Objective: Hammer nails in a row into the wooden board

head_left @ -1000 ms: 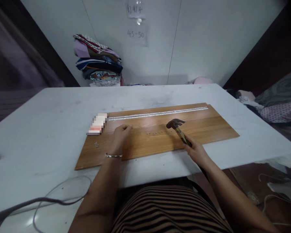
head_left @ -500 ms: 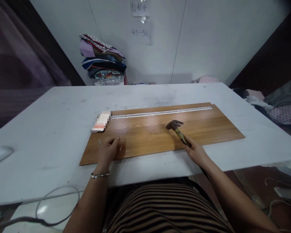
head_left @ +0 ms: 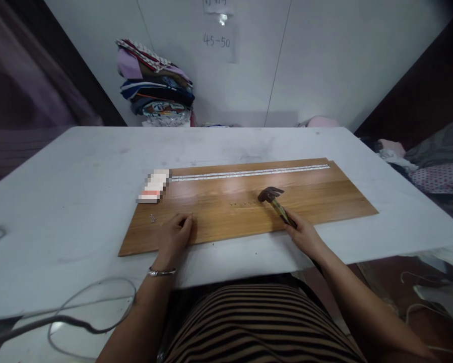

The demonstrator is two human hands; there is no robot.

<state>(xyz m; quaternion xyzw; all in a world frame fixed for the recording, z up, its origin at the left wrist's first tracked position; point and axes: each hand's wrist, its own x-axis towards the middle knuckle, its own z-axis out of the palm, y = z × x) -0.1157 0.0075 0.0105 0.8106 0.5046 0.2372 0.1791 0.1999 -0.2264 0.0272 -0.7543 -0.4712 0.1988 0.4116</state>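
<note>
Wrapped firmly around the lower handle, the grip of the right hand [head_left: 304, 236] holds a dark-headed claw hammer with a yellowish, dark-patched handle [head_left: 280, 210]. The left hand [head_left: 175, 233] is loosely curled at the near edge of a brown, wood-grained rectangular board [head_left: 320, 194]; whether its fingers hold anything, I cannot tell. A small group of slim silvery nails [head_left: 152, 218] lies on the board just left of it. Bare white tabletop [head_left: 98, 166] spreads widely left of and beyond the board, with a narrower band along the near side. Between the hands, open wood surrounds a short row of tiny dark upright nails [head_left: 243, 203]. The hammer is over the board's middle right, its long axis slanting from near right to far left, striking face leftward, claw rightward.
</note>
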